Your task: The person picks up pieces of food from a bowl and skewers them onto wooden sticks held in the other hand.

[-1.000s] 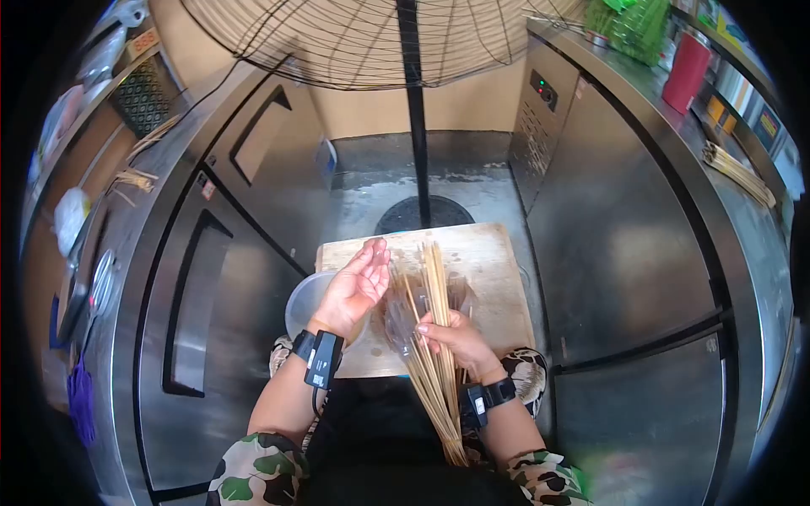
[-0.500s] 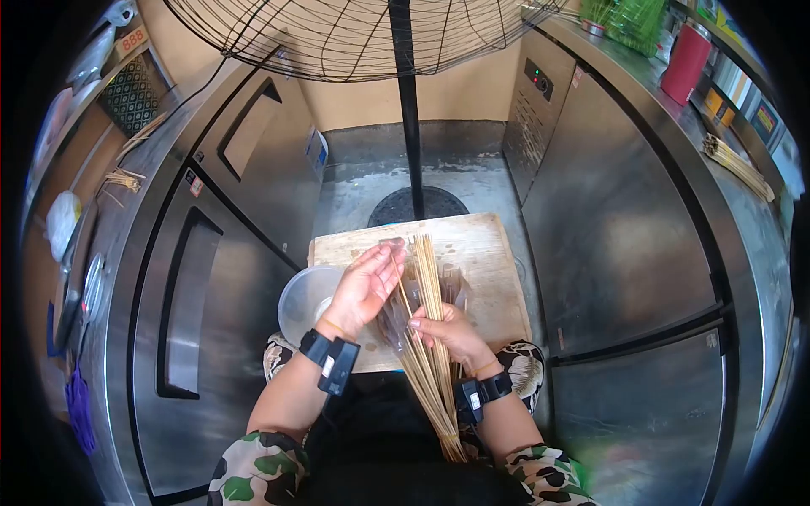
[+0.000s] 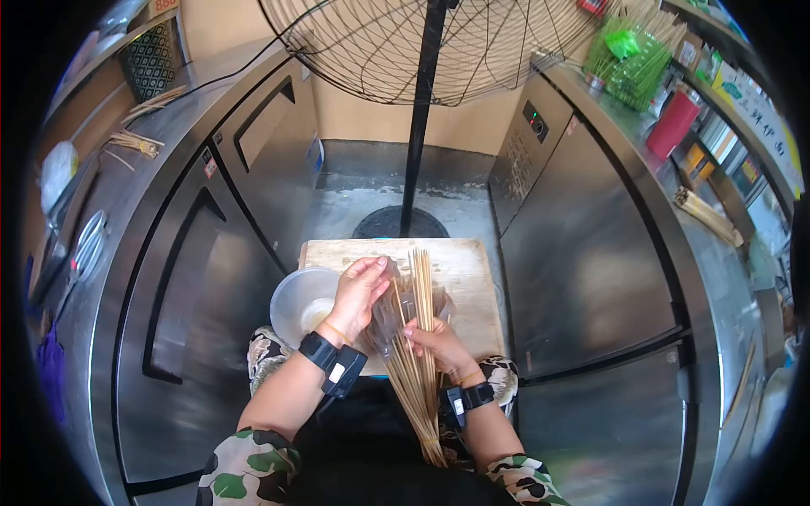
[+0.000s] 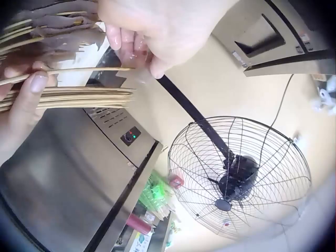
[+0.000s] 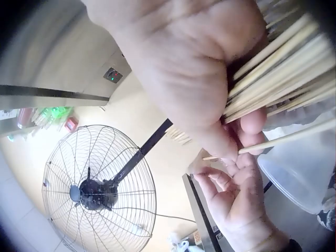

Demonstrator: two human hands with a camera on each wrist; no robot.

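My right hand (image 3: pixel 440 344) grips a bundle of bamboo skewers (image 3: pixel 423 291), tips pointing away from me. One single skewer (image 4: pixel 89 69) stands apart from the bundle, between that hand's thumb and fingers. My left hand (image 3: pixel 354 297) pinches a thin, translucent brownish slice (image 5: pixel 198 164) at the single skewer's tip. What food the slice is, I cannot tell. Under the hands, several skewers bear similar thin greyish-brown slices (image 4: pixel 65 26), partly hidden by the right hand in the head view. Their bare shafts (image 3: pixel 415 401) run down towards my lap.
A wooden board (image 3: pixel 479 295) lies below the hands, a translucent plastic tub (image 3: pixel 287 305) at its left. Beyond it stands a caged fan (image 4: pixel 236 178) on a black pole. Steel cabinets (image 3: pixel 591 253) flank both sides; another skewer bundle (image 3: pixel 707 216) rests on the right counter.
My left hand has turned from palm-up with loose fingers to pinching the slice at the single skewer's tip. The right hand keeps its grip on the bundle. The head view has shifted slightly.
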